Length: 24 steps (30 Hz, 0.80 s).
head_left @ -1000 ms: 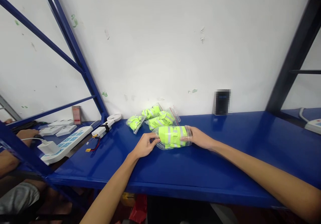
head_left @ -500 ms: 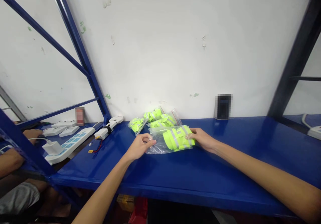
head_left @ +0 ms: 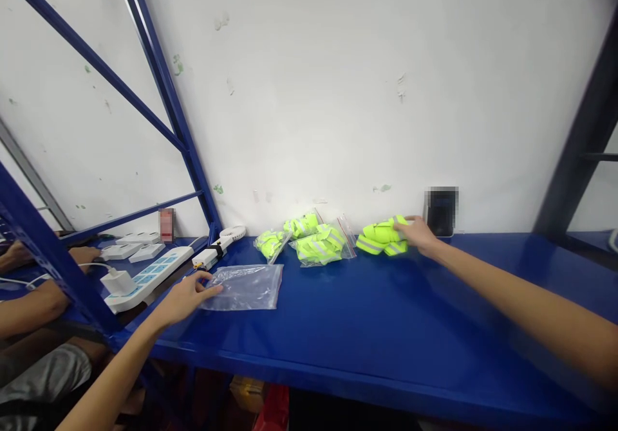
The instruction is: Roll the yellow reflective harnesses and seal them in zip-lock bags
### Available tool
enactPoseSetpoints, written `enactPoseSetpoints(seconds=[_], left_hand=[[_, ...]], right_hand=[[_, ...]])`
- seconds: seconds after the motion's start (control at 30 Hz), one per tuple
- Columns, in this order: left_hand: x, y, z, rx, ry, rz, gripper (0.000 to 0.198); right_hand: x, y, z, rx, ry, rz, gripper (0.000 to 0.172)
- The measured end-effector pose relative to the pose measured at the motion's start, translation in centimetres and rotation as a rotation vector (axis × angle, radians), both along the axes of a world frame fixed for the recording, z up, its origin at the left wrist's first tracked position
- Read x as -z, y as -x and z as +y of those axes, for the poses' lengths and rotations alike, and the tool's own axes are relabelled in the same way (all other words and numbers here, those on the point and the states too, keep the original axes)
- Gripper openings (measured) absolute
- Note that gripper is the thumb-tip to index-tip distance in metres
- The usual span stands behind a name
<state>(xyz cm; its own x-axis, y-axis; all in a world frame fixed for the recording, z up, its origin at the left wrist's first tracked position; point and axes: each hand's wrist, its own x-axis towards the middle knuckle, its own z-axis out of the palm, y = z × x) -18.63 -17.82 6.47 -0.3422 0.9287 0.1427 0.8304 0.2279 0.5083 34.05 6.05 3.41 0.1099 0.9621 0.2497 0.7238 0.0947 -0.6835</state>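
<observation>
My left hand (head_left: 189, 297) pinches the left end of a flat clear plastic zip bag (head_left: 248, 287), which rests on the blue bench with nothing inside. Farther right and back, my right hand (head_left: 419, 233) grips a bundled neon-yellow reflective vest (head_left: 383, 237) with silver stripes, by its right side. The vest is out of any bag, and its loose strips hang at or just above the bench top. Between the hands, near the wall, lie several similar bundles in clear bags, among them one bagged vest (head_left: 321, 244) and a smaller one (head_left: 270, 244).
A white handheld fan (head_left: 232, 232) and a white device with a black strap (head_left: 210, 254) lie at the back left. A power strip (head_left: 149, 278) runs beside the blue upright. Against the wall leans a dark pixelated object (head_left: 441, 212). Another person's arm (head_left: 36, 305) rests at far left.
The yellow vest has come out of the clear bag. My right hand has carried it right and back, while my left hand has drawn the emptied bag leftward. The view has shifted slightly.
</observation>
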Motion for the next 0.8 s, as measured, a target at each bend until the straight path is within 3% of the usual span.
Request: enactPoseSetpoints(seconds=[0.07,0.2,0.3,0.37,0.47,0.57,0.7,0.8], left_hand=[[-0.2,0.4,0.7,-0.073,-0.002,0.176,0.070],[-0.1,-0.3,1.6,-0.073,-0.064,0.455,0.064],[0.3,-1.7,1.8,-0.038,-0.087,0.486,0.057],[0.7,-2.8,1.7,0.000,-0.080,0.458,0.055],[1.9,-4.4,1.7,0.078,-0.007,0.413,0.059],[3.7,-5.0,1.8,0.124,0.045,0.392,0.068],[5.6,-3.6,2.5,0.128,0.184,0.344,0.071],[5.4,-2.4,3.5,0.103,0.226,0.318,0.073]], right_hand=[[0.5,0.6,0.6,0.020,0.005,-0.099,0.047],[-0.3,0.8,1.2,0.042,-0.025,-0.359,0.043],[-2.1,1.0,1.0,0.010,-0.138,-0.638,0.039],[-3.0,1.8,0.4,-0.110,-0.233,-0.706,0.035],[-3.3,4.3,-0.9,-0.351,-0.237,-0.582,0.034],[-2.4,7.4,-1.7,-0.458,-0.110,-0.347,0.038],[-1.6,10.4,-1.9,-0.572,-0.065,-0.221,0.027],[-1.2,10.9,-2.4,-0.685,-0.016,-0.130,0.021]])
